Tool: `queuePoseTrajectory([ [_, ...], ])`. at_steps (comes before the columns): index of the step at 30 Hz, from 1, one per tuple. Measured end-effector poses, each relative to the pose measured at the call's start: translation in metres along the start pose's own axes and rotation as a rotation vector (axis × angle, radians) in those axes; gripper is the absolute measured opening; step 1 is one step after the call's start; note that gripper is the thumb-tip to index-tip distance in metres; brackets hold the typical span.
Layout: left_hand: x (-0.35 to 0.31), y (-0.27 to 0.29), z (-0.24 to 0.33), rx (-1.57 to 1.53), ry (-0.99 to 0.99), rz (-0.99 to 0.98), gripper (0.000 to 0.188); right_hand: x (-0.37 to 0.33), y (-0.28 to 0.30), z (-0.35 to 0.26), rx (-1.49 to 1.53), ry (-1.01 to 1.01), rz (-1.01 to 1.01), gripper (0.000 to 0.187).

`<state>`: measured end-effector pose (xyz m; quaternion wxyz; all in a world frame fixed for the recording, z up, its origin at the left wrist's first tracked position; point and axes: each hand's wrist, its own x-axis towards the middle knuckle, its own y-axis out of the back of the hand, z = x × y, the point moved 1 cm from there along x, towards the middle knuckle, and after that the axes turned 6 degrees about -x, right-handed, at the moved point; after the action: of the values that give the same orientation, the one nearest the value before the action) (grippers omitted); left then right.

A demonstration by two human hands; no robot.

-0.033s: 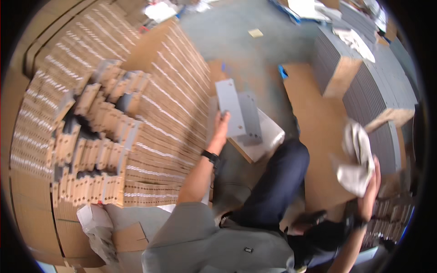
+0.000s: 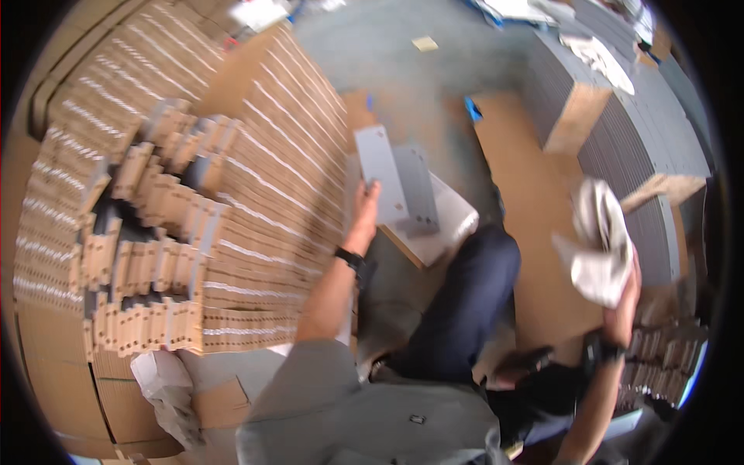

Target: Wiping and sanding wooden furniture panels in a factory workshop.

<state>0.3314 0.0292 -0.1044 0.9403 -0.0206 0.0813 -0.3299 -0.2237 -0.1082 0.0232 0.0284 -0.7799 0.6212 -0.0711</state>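
My left hand (image 2: pixel 367 206) grips the lower left edge of a flat grey panel (image 2: pixel 380 167) with small holes near its ends. Behind it and partly covered, a second grey panel (image 2: pixel 422 190) lies on a pale, plastic-covered stack (image 2: pixel 459 211). Out to the right, my right hand (image 2: pixel 626 293) is closed around a crumpled white cloth (image 2: pixel 604 240), which is slightly blurred. The fingers under the cloth are partly hidden.
Large rows of stacked brown-edged boards (image 2: pixel 263 209) fill the left, with a loose jumbled pile of panels (image 2: pixel 155 201) on top. A cardboard sheet (image 2: pixel 535 209) lies right of my knee. Grey panel stacks (image 2: pixel 635 147) stand at the far right, another cloth (image 2: pixel 601 62) on them.
The whole view has shifted a little, so most things sit slightly farther left and up. Both hands keep their holds on the grey panel and the white cloth.
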Motion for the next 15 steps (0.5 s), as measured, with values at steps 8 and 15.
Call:
queuePoseTrajectory([
  [8, 0.001, -0.003, -0.044, -0.030, 0.101, -0.109, 0.073, 0.114, -0.175, 0.182, 0.578, -0.537, -0.184, 0.042],
  [15, -0.007, -0.011, -0.073, 0.076, 0.182, -0.084, 0.054, 0.088, -0.294, 0.245, 0.317, -0.570, -0.470, 0.052],
])
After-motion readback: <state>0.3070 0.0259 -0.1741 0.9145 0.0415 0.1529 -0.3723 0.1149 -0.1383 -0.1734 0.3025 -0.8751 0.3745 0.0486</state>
